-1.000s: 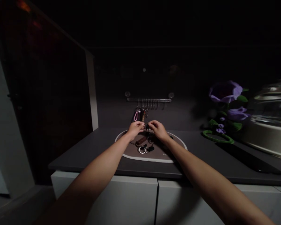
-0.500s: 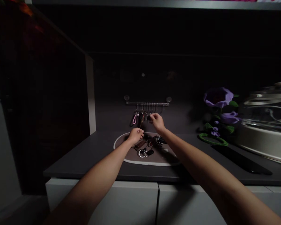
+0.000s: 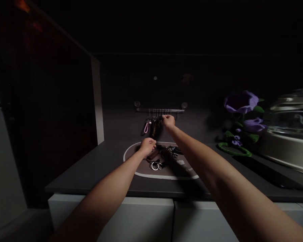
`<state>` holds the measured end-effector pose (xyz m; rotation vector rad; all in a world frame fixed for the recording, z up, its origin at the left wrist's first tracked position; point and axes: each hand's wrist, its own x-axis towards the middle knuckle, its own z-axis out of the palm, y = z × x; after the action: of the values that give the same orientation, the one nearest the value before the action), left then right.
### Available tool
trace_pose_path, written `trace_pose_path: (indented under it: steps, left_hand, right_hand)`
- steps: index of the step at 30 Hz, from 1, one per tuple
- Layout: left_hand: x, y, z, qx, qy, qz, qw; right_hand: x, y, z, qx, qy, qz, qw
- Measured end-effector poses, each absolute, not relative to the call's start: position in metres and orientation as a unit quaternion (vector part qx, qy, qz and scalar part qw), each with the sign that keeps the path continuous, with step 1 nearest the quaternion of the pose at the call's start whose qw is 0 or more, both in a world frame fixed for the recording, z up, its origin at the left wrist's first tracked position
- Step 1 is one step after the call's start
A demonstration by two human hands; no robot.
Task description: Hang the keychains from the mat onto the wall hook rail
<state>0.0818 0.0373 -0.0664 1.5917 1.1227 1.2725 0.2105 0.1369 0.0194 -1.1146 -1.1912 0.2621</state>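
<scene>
Several hooks hang from a clear rail (image 3: 160, 110) on the dark back wall. On the left hooks are a pink loop strap (image 3: 146, 127) and a brownish key charm (image 3: 154, 128), with other small key items. Up at the hooks, just under the rail, my right hand (image 3: 168, 121) is pinched closed; a small dark thing shows at its fingertips, too dim to name. Lower down, my left hand (image 3: 148, 146) hovers over the left part of the mat with fingers closed; what they hold, if anything, is hidden. Metal rings (image 3: 155, 165) and a pile of keys (image 3: 173, 152) lie on the mat.
The brown oval mat (image 3: 141, 173) with a pale rim lies on the dark counter (image 3: 91, 168). To the right stand purple knitted flowers (image 3: 241, 102), a long black object (image 3: 270, 173) and a large pale appliance (image 3: 285, 148) with a clear upper part. White cupboards (image 3: 136, 215) are below.
My right hand has risen slightly toward the rail, with the dark thing at its fingertips now among the hooks. The left hand stays nearly in place. The view has shifted a little.
</scene>
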Motion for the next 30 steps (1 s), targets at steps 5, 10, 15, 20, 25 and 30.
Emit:
trace_pose_path:
  steps: [5,10,15,20,25,30]
  left_hand:
    - [0.082,0.04,-0.067,0.624,0.444,0.511,0.39]
    - [0.082,0.041,-0.068,0.625,0.448,0.511,0.384]
    - [0.082,0.042,-0.069,0.626,0.446,0.511,0.385]
    - [0.082,0.042,-0.068,0.624,0.448,0.511,0.385]
    - [0.082,0.042,-0.067,0.617,0.457,0.512,0.387]
    - [0.081,0.043,-0.067,0.618,0.457,0.513,0.384]
  right_hand:
    - [0.208,0.144,0.018,-0.506,-0.527,0.125,0.671]
    - [0.207,0.148,0.015,-0.507,-0.523,0.13,0.673]
    - [0.207,0.148,0.01,-0.509,-0.516,0.139,0.675]
    - [0.208,0.146,0.004,-0.499,-0.521,0.153,0.675]
    - [0.21,0.145,0.001,-0.485,-0.529,0.17,0.675]
    - [0.21,0.143,0.001,-0.478,-0.531,0.194,0.672]
